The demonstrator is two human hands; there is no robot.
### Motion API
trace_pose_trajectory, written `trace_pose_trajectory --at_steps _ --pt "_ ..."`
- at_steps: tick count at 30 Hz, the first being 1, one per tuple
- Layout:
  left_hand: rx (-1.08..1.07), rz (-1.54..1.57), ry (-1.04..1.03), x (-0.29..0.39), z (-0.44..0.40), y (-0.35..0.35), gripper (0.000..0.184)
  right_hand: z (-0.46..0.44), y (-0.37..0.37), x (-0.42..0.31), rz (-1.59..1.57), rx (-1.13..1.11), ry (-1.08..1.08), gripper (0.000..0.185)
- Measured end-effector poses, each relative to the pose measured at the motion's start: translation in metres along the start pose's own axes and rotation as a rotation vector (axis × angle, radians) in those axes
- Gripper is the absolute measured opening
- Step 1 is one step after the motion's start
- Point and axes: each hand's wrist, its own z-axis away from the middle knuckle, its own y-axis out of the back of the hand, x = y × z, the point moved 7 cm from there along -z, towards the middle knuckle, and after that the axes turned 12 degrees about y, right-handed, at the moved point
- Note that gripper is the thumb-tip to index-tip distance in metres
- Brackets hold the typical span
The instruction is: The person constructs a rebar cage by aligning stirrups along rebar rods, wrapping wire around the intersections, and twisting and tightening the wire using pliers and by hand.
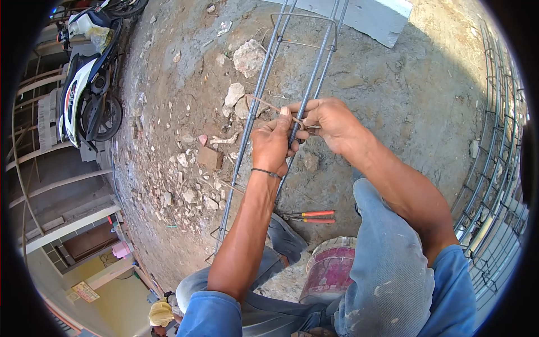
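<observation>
Long, ribbed steel bars, grey-blue, form a narrow rebar cage (319, 59) running from the top centre down to the lower left of centre, crossed by thin bent-wire ties. Left hand (273, 140), dark cord at its wrist, is at frame centre: fingers curled around the right-hand bars, thumb extended at a thin, rust-brown rod (264, 102) that slants across the cage. Right hand (328, 119) beside it: fingers bent, thumb and fingertips drawn nearly together at the same bar; exact grip hidden. Below the hands, pliers (318, 217) with smooth red-orange handles lie on rough, grey-brown ground (393, 106). Below these, a round, scuffed magenta bucket (331, 271). Left of the cage: jagged pale stones (249, 58) and an angular brown block (210, 158).
</observation>
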Motion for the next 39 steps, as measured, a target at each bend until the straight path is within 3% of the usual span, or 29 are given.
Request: trace_pose_trajectory --at_steps 5,7,14,23,25,26,28,29,31,35,37,39 --pt "-0.017 0.023 0.008 -0.004 -0.003 0.001 0.04 0.0 0.004 -0.001 -0.087 0.097 -0.038 0.03" --pt "0.012 0.053 0.004 -0.002 -0.002 0.002 0.043 0.0 0.0 0.002 -0.091 0.096 -0.2 0.032" --pt "-0.059 0.063 0.019 -0.004 -0.008 0.004 0.042 -0.005 -0.006 0.0 0.035 0.259 -0.274 0.024" --pt "-0.087 0.076 0.043 -0.007 -0.013 0.004 0.043 0.02 -0.005 -0.012 0.209 0.214 -0.037 0.014" --pt "-0.102 0.039 0.034 -0.004 -0.01 0.002 0.04 0.024 -0.005 -0.031 0.583 0.169 0.282 0.014" --pt "-0.106 0.053 0.029 -0.004 -0.009 0.002 0.04 0.027 -0.001 -0.03 0.598 0.163 0.284 0.014" --pt "-0.128 0.068 0.06 -0.004 -0.009 0.003 0.039 0.039 -0.023 -0.048 1.228 -0.077 0.712 0.015" --pt "-0.141 0.078 0.048 -0.002 -0.007 0.003 0.039 0.042 -0.022 -0.048 1.245 -0.077 0.721 0.015" --pt "-0.157 0.057 0.047 0.0 -0.006 0.001 0.036 0.063 -0.047 -0.049 1.65 -0.282 1.108 0.019" --pt "-0.199 0.098 0.022 -0.007 -0.016 0.001 0.032 0.073 -0.056 -0.051 1.808 -0.329 1.134 0.021" --pt "-0.187 0.098 0.018 -0.005 -0.012 0.0 0.033 0.08 -0.069 -0.05 1.996 -0.463 1.31 0.024" --pt "-0.167 0.097 0.015 -0.003 -0.011 0.003 0.034 0.079 -0.073 -0.047 2.085 -0.521 1.339 0.024"
